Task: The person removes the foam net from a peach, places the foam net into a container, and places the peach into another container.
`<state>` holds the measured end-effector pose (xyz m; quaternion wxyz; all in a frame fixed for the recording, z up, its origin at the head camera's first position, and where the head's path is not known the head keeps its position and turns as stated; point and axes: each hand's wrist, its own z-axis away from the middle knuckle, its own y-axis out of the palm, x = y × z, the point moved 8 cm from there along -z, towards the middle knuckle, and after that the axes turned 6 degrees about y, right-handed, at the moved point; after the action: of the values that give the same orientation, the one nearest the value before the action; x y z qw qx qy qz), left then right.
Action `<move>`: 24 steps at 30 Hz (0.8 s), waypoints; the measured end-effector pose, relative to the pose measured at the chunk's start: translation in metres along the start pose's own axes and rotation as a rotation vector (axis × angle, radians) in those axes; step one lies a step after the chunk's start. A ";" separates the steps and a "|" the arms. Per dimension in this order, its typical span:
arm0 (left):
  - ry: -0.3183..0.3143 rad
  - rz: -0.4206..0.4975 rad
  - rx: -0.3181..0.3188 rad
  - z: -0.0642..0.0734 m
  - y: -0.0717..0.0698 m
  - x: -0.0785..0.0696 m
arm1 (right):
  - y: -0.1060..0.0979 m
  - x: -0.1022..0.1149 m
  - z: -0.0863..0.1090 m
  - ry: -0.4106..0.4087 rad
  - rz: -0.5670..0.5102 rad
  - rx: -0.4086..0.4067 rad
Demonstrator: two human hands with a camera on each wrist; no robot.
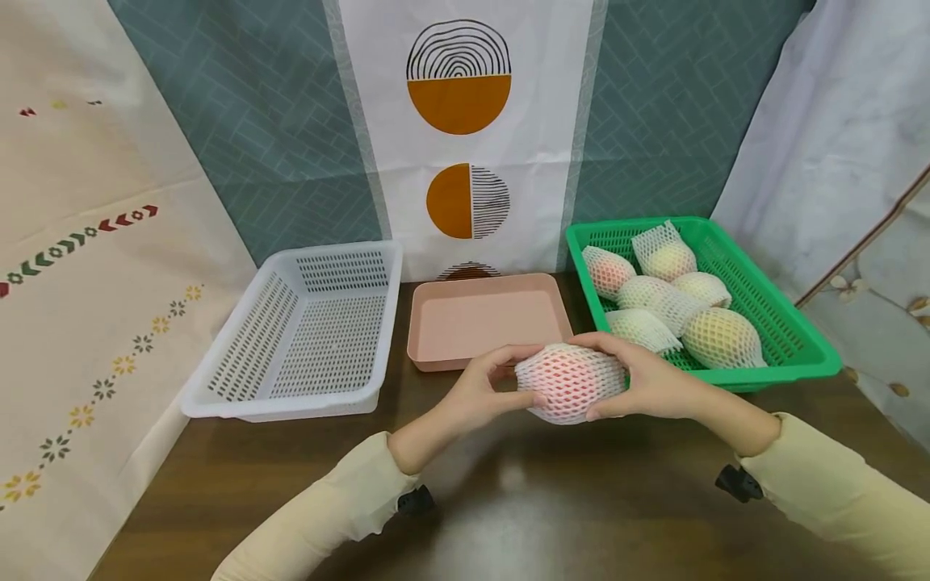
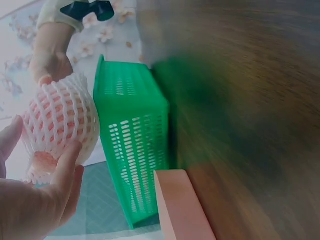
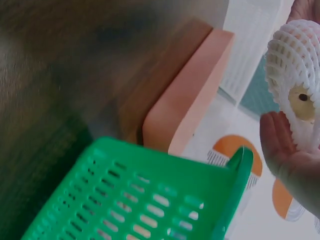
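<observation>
Both hands hold one fruit (image 1: 570, 381) in a white foam net above the table, in front of me. My left hand (image 1: 479, 391) grips its left end with thumb and fingers; my right hand (image 1: 654, 386) does the same at the right end. Pinkish-red skin shows through the mesh. In the left wrist view, the net of the fruit (image 2: 60, 117) opens at one end onto bare skin. The right wrist view shows the fruit (image 3: 295, 60) with a pale yellow end and a dark spot, beside my right hand (image 3: 295, 170).
A green basket (image 1: 788, 323) at the back right holds several netted fruits (image 1: 722, 337), red and yellow. Behind the hands lies a shallow pink tray (image 1: 490, 319). A white slotted basket (image 1: 327, 347) stands at the left. Patterned cloths (image 1: 291, 137) hang around the dark wooden table (image 1: 581, 500).
</observation>
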<state>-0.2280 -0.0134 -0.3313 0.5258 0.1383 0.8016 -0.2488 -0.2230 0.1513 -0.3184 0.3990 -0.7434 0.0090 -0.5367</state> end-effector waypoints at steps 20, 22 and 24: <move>-0.223 0.045 0.031 0.040 -0.014 0.039 | 0.057 -0.017 -0.016 0.089 0.120 0.043; -0.250 0.058 0.030 0.043 -0.013 0.044 | 0.063 -0.019 -0.016 0.083 0.104 0.059; -0.282 0.083 0.023 0.047 -0.012 0.049 | 0.068 -0.021 -0.016 0.079 0.094 0.070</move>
<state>-0.2174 -0.0504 -0.3879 0.6414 0.1410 0.7105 -0.2527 -0.2165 0.1054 -0.3745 0.4487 -0.7061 0.0406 -0.5463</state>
